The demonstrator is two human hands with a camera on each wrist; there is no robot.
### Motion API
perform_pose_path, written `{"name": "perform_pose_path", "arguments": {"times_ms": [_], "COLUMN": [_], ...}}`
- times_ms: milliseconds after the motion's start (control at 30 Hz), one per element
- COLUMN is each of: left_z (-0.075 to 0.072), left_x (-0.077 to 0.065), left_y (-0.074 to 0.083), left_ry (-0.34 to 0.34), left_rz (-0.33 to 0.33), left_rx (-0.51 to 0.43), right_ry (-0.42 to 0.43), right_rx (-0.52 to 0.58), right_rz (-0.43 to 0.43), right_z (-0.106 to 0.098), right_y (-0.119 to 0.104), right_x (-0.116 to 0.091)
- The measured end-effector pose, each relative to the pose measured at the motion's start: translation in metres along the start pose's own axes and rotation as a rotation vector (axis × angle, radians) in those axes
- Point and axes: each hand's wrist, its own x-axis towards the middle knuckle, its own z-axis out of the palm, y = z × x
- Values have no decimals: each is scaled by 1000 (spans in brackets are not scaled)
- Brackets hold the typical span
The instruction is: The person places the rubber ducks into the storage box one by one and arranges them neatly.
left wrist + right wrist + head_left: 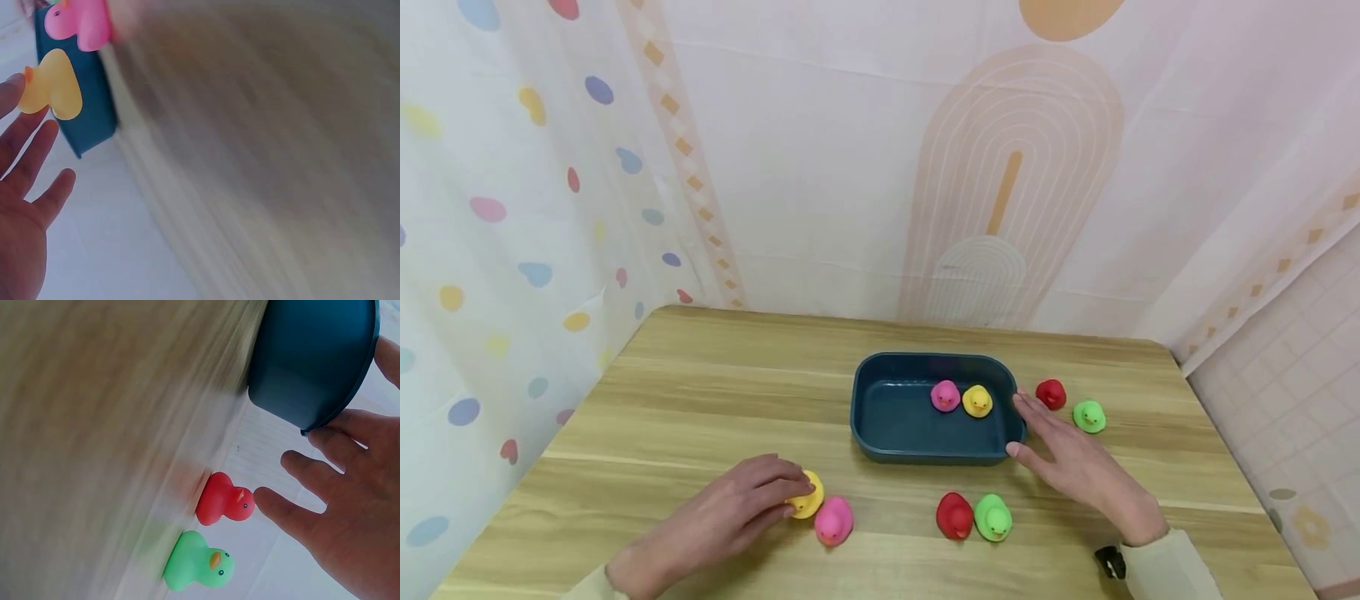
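My left hand (737,508) pinches a yellow rubber duck (808,497) between thumb and fingers; the left wrist view shows the yellow duck (55,86) at the fingertips. Right beside it is a pink rubber duck (833,522) on the table. My right hand (1075,458) touches the right end of a dark blue tray (925,457), its fingers fairly straight along the rim. Inside the tray sit a pink duck (945,396) and a yellow duck (977,401), side by side. In the right wrist view, fingers (331,431) meet the tray's rim.
A red duck (955,516) and a green duck (993,517) stand in front of the tray. Another red duck (1051,394) and green duck (1089,416) are beyond the right hand. A patterned curtain (820,167) hangs behind the wooden table (737,367).
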Motion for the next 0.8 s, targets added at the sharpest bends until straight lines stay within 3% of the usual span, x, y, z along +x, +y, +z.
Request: {"name": "perform_pose_path", "arguments": {"times_ms": [333,500,800], "left_z": [2,3,4], "left_x": [35,50,75], "left_y": [0,0,1], "left_ry": [99,134,135], "left_rz": [-7,-56,-122], "left_rx": [-45,-82,-148], "right_ry": [-4,1,1], "right_rx": [3,3,15], "right_rz": [-2,-6,-14], "right_z": [-1,-1,-1], "right_y": [0,0,0], "right_x": [0,0,-1]}}
